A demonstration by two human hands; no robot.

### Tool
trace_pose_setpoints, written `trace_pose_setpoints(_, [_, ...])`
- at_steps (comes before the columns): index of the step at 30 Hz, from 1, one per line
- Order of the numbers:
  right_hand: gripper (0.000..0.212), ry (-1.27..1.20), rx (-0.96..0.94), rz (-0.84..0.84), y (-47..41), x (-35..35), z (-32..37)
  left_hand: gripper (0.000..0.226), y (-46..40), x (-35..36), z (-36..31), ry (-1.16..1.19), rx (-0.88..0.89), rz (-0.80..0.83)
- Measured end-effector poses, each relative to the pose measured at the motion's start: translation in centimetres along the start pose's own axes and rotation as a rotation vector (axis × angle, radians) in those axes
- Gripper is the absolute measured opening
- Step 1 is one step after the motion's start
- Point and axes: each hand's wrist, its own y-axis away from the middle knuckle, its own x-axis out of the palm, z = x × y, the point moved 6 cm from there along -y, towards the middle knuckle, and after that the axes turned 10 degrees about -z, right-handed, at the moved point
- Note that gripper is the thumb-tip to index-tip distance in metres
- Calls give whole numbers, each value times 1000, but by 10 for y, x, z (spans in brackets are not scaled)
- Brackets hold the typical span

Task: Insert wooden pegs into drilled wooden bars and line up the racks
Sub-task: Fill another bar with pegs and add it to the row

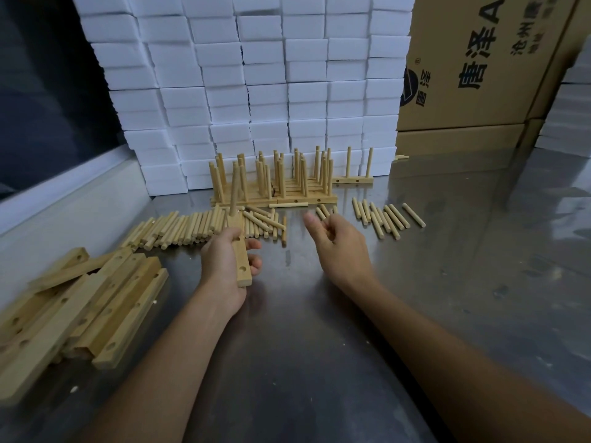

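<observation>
My left hand (228, 260) grips a drilled wooden bar (240, 260) that points away from me. One peg (234, 193) stands upright in the bar's far end, and an empty hole shows near its near end. My right hand (332, 241) hovers over the table with loosely curled fingers and holds nothing, just short of a few loose pegs (323, 212). A heap of loose pegs (192, 227) lies left of centre, and a second spread of pegs (383, 215) lies to the right. Finished racks (275, 183) stand in rows at the back.
A pile of drilled bars (80, 311) lies at the left on the steel table (415, 282). Stacked white boxes (271, 91) form a wall behind the racks. Cardboard cartons (479, 75) stand at the back right. A single rack (353, 179) stands apart to the right.
</observation>
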Motion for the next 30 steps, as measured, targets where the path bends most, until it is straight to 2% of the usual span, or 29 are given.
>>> trace_pose_setpoints(5, [36, -23, -6, 10, 1, 1, -1, 21, -4, 0, 0, -82, 33, -32])
trace_pose_setpoints(8, [12, -29, 8, 37, 0, 3, -4, 22, -5, -2, 2, -71, -2, -22])
trace_pose_setpoints(9, [12, -24, 27, 49, -1, 4, -5, 23, -5, -2, 3, -52, -15, -7])
trace_pose_setpoints(13, [39, -126, 118, 73, 0, 6, -7, 19, -4, -1, 4, -17, -23, 28])
trace_pose_setpoints(15, [35, -252, 164, 38, 1, 4, -6, 17, -4, 0, 4, -26, -19, 25])
trace_pose_setpoints(19, [9, -415, 268, -10, -1, 1, -10, 16, -3, 0, 5, -31, -16, 22])
trace_pose_setpoints(23, [27, -506, 386, 16, -1, 4, -16, 18, -3, 0, 4, -39, -17, 14])
trace_pose_setpoints(27, [40, -497, 396, 60, -1, 8, -13, 17, -2, 0, 4, -39, -13, 19])
trace_pose_setpoints(30, [43, -501, 388, 86, 0, 9, -9, 16, -1, 0, 3, -52, -2, 20])
